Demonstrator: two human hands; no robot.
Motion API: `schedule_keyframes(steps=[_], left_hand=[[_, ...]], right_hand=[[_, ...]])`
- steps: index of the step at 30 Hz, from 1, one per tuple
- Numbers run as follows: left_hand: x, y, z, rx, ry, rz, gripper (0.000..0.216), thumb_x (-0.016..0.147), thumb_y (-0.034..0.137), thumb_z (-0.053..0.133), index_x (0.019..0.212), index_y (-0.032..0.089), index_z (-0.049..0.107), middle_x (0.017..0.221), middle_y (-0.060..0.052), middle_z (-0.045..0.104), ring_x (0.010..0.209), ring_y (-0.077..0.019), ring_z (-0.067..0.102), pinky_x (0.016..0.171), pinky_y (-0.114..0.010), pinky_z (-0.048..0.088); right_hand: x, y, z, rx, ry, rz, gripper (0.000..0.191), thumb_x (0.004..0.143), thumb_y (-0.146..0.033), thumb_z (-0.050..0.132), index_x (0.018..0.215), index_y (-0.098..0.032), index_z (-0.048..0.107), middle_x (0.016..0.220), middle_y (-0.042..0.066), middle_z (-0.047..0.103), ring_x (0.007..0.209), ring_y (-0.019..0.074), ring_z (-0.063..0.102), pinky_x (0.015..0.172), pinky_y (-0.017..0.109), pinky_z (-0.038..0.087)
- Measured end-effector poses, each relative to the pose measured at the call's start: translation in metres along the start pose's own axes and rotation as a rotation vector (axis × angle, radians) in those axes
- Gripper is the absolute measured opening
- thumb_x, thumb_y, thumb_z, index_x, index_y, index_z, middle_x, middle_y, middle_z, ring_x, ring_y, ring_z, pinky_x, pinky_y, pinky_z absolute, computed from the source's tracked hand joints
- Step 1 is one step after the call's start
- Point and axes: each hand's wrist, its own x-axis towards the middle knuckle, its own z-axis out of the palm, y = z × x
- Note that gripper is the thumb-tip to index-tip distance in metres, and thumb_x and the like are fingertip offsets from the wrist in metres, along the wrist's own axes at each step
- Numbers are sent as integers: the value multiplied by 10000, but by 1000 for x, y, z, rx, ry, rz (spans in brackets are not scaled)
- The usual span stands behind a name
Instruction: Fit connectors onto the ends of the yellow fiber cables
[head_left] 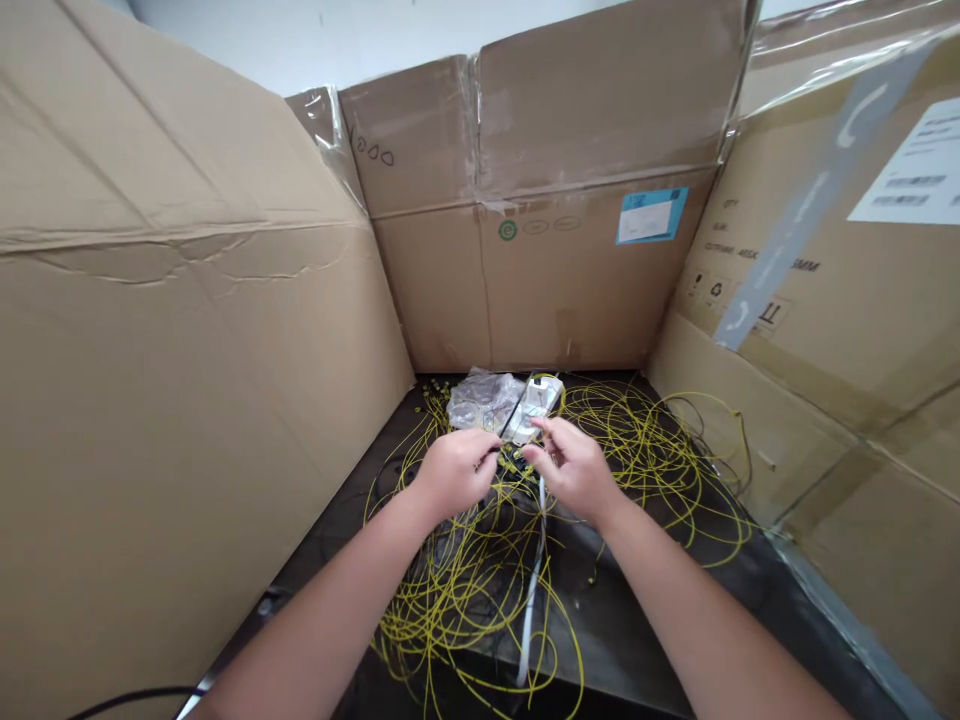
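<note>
My left hand [455, 470] and my right hand [571, 466] are close together over a dark table [645, 620], both with fingers curled in a pinch. Between them they hold a thin yellow cable [517, 462] near a small dark part that I cannot make out. Loose coils of yellow cable [465, 590] spread beneath and around both hands. A white strip [534, 580] runs from under the right hand toward me. Just beyond the fingers lie a crumpled clear plastic bag [484, 400] and a small white packet [537, 405].
Tall cardboard walls surround the table: one on the left [187, 400], one at the back [555, 270] with a blue label [651, 215], one on the right [840, 330] with a white label. A black cable [127, 697] lies at the bottom left.
</note>
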Motion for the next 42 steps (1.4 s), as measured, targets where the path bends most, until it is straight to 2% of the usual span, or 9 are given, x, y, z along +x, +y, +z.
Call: schedule_keyframes(steps=[4,8,12,16,18,25,32,36,42], left_hand=[[2,18,1,-51,-58,99,153,807,132,458,829,161,607,765,-42,622,716,-146,566,665,-270,455],[1,16,4,-98,-35,92,163,806,129,464,868,162,611,764,-38,628,708,-141,567,666,-268,458],[-1,3,4,-107,47,-14,131,793,138,500,843,159,619,757,-35,632,682,-129,571,650,-256,464],[-4,-6,0,-86,87,-112,124,777,124,512,806,165,625,696,-15,613,607,-112,544,594,-245,449],[-4,-7,-1,-91,84,-120,126,779,128,508,801,168,625,692,-13,611,602,-112,541,592,-245,446],[-2,3,0,-109,45,-93,132,788,136,503,828,163,626,716,-24,618,634,-120,550,622,-249,445],[1,17,2,-179,-3,-25,151,801,139,486,841,164,630,732,-30,624,666,-124,560,632,-247,452],[1,19,5,-188,-3,-34,148,797,143,493,847,160,631,731,-29,626,644,-116,553,613,-241,452],[-4,3,3,-94,51,-147,131,766,127,513,792,171,634,674,-11,607,595,-112,533,581,-243,439]], right_hand=[[-5,-10,12,194,-202,14,316,850,-345,505,1086,-151,585,760,44,591,685,144,547,660,264,450],[-3,-7,7,224,-264,38,245,854,-330,497,766,-151,639,667,20,594,613,115,529,600,229,414],[3,3,-4,170,-54,187,331,820,-387,524,609,-139,583,505,-18,456,480,85,390,478,217,325],[12,19,-16,346,340,435,379,745,-505,573,640,-141,574,455,-48,386,411,69,318,415,210,290],[14,23,-17,415,397,511,406,718,-540,585,662,-138,582,441,-60,356,391,62,286,392,205,270],[2,-2,6,525,-73,440,350,721,-448,638,863,-129,622,639,5,558,539,91,470,493,207,390],[-5,-16,19,558,-138,293,227,801,-353,569,811,-140,646,767,46,633,709,140,563,663,267,460],[-2,-11,16,485,5,326,259,779,-352,595,644,-132,585,593,5,546,548,92,473,525,218,397],[17,21,-15,725,593,587,311,700,-415,651,662,-169,463,424,-104,288,353,32,221,333,169,174]])
